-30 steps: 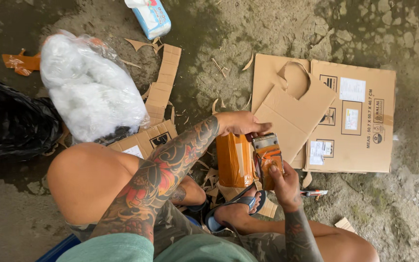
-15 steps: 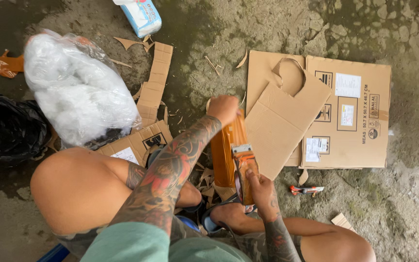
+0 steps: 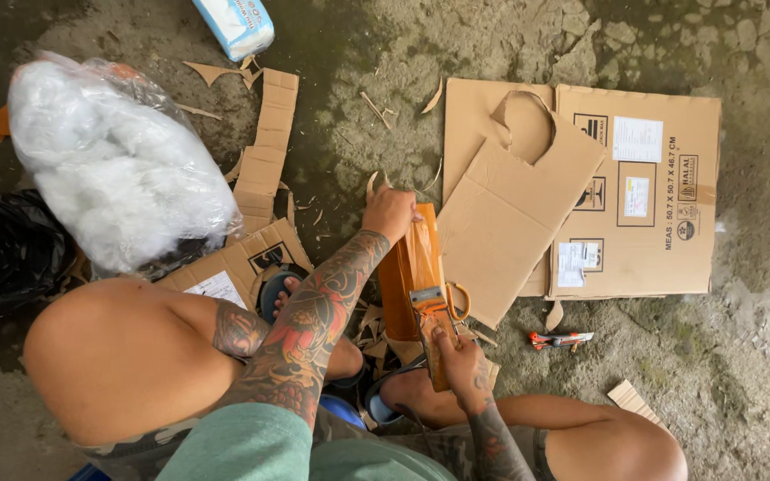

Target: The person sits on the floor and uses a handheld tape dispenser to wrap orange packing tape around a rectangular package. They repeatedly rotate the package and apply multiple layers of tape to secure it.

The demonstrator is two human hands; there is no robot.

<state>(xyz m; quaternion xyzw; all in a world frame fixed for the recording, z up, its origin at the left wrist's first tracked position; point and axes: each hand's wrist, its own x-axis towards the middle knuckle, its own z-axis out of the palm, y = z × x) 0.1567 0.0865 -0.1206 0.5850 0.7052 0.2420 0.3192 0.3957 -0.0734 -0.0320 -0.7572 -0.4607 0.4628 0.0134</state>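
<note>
Your left hand (image 3: 389,212) now sits clenched over the far end of the orange, tape-covered cardboard piece (image 3: 407,272), pressing it to the ground; a second ago it was further out, fingers spread against the edge of the cut cardboard panel (image 3: 503,223) just beyond, so you have pulled it back onto the orange piece itself. Your right hand (image 3: 458,356) has slid toward you along the same piece: its fingers grasp the tape dispenser (image 3: 431,325), which a second ago rode level with the middle of the orange piece and now lies at the near end, its orange handle loop sticking out toward the panel. Judging by that travel, you are laying a strip of tape down the length of the piece, and the run looks almost finished, since the dispenser has reached the near edge. The orange piece itself has barely shifted; it lies just on your side of the cut panel, touching or overlapping its lower corner, between your knees and the large flattened box (image 3: 639,191) that lies behind the panel. On the far side of the orange piece from the panel are cardboard strips (image 3: 265,156) and a clear bag of white stuffing (image 3: 113,165), well apart. A small red utility knife (image 3: 561,338) lies on the concrete near the panel's near corner, untouched by either hand.
</note>
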